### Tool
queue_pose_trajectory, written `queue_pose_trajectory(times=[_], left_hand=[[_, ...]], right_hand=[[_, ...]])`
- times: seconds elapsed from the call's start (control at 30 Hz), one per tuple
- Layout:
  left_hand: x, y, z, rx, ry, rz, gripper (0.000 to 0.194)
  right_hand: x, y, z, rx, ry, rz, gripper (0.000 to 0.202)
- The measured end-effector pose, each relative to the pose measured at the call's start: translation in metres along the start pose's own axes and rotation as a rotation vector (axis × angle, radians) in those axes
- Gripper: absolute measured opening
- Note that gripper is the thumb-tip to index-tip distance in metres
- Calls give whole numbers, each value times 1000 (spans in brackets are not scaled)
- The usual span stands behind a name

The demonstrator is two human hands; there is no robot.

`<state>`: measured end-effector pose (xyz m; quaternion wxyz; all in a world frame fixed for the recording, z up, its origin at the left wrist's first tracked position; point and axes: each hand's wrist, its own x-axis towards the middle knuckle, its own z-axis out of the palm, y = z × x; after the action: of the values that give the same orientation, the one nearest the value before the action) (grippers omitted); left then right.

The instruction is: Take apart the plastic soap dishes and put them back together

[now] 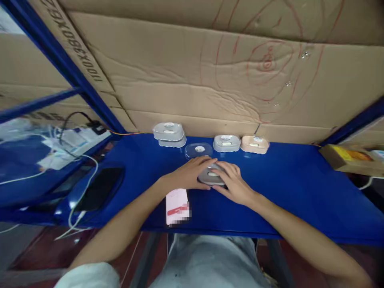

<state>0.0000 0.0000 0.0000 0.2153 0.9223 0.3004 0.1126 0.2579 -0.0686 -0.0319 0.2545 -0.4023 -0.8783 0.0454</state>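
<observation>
Between my two hands is a grey oval case (213,175) in a clear plastic cover, low over the blue tabletop. My left hand (192,173) wraps its left side, with the thumb at the near edge. My right hand (235,182) grips the right side, fingers over the top. Just behind lies a clear plastic cover (192,151) with a round white label. Near my left wrist is a pink printed card or packet (176,206), partly under the hand. Fingers hide much of the grey case.
At the back stand two stacked clear-covered cases (168,133), a pale grey case (226,144) and a peach case (255,145). A dark phone-like slab (102,188) and white cables (91,176) lie left. A cardboard box (351,158) sits right; a cardboard wall (180,100) rises behind.
</observation>
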Motion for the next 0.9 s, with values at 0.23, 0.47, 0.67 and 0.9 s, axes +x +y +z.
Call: queue_pose_trajectory(times=[0.23, 0.47, 0.67, 0.9], left_hand=[[2, 2, -8, -50, 39, -13, 101], [-3, 2, -19, -76, 69, -67, 84], [-5, 12, -18, -69, 73, -42, 89], [-1, 24, -13, 2, 38, 11, 90]], right_hand=[[-2, 5, 0, 14, 30, 140, 89], [-2, 17, 4, 135, -8, 184, 98], [-5, 27, -4, 264, -101, 166, 123], [-5, 39, -17, 306, -175, 138, 106]])
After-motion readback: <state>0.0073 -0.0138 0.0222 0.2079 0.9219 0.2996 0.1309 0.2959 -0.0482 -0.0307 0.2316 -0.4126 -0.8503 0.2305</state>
